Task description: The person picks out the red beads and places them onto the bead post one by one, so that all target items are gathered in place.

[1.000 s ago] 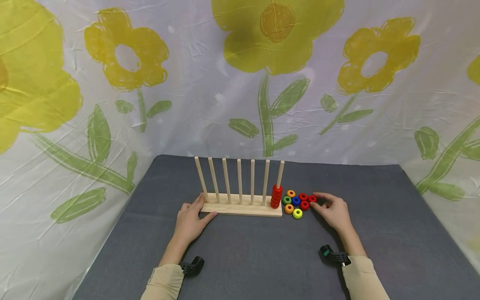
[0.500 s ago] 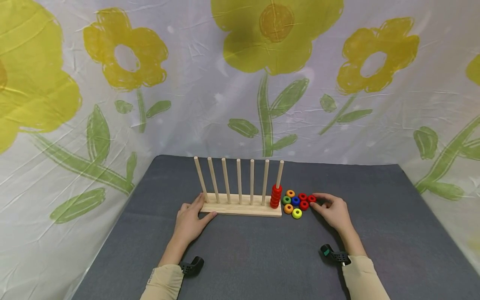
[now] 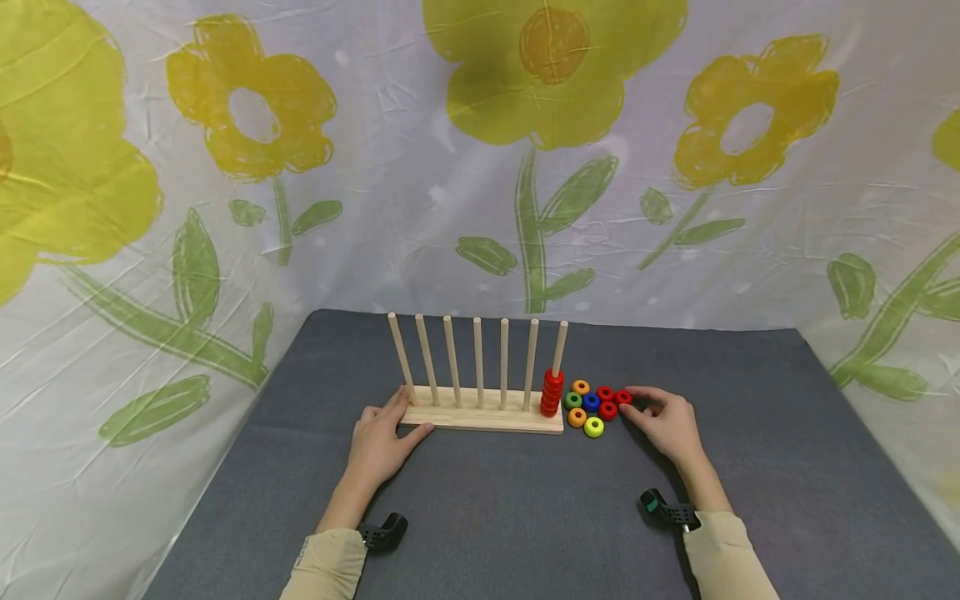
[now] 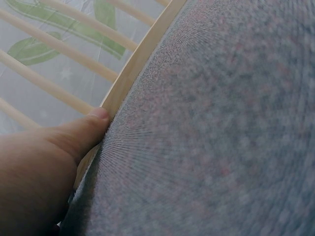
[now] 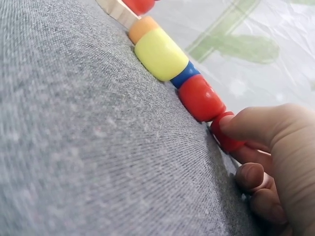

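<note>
A wooden peg stand (image 3: 480,419) with several upright rods stands on the table. At its left end my left hand (image 3: 379,446) grips the base, thumb along the front edge and fingers round the far side. The left wrist view shows that thumb (image 4: 91,129) against the wood. Red beads (image 3: 552,393) are stacked on the rightmost rod. Beside the stand lies a cluster of loose beads, with a yellow one (image 3: 594,427) in front and a blue one (image 3: 592,402) mid-group. My right hand (image 3: 667,423) pinches a red bead (image 5: 227,133) at the cluster's right edge, between thumb and fingers.
The dark grey cloth-covered table (image 3: 510,517) ends at a back edge just behind the stand. A curtain with printed yellow flowers (image 3: 555,50) hangs behind and at the sides. Each wrist wears a black camera band (image 3: 678,512).
</note>
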Tool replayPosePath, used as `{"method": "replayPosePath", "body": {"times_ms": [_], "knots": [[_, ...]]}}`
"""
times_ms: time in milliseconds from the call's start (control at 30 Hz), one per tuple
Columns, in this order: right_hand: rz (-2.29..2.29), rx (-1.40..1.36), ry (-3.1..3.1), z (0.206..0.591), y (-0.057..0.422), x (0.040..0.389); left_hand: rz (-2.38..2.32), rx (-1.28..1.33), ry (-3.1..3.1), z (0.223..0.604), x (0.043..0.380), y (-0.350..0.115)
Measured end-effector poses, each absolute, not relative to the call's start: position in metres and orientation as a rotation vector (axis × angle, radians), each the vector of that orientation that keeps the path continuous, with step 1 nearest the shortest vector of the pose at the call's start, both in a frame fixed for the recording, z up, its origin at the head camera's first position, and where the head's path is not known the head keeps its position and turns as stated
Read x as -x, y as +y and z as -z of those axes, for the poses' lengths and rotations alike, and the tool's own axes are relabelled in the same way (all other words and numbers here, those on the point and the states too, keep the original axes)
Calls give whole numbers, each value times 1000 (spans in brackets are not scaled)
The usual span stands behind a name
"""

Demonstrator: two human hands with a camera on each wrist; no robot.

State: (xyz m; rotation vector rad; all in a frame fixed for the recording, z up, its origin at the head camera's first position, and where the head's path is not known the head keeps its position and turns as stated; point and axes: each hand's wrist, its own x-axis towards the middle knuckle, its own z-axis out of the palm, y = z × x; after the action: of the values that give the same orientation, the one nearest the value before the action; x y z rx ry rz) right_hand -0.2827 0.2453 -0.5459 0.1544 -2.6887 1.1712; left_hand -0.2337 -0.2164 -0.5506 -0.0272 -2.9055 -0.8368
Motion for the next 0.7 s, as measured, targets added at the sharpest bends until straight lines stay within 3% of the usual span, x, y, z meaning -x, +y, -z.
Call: {"method": "replayPosePath", "body": {"times_ms": [700], "knots": [[-1206, -135, -2672, 533, 241, 279, 852, 7, -2912, 548, 232, -215]]}}
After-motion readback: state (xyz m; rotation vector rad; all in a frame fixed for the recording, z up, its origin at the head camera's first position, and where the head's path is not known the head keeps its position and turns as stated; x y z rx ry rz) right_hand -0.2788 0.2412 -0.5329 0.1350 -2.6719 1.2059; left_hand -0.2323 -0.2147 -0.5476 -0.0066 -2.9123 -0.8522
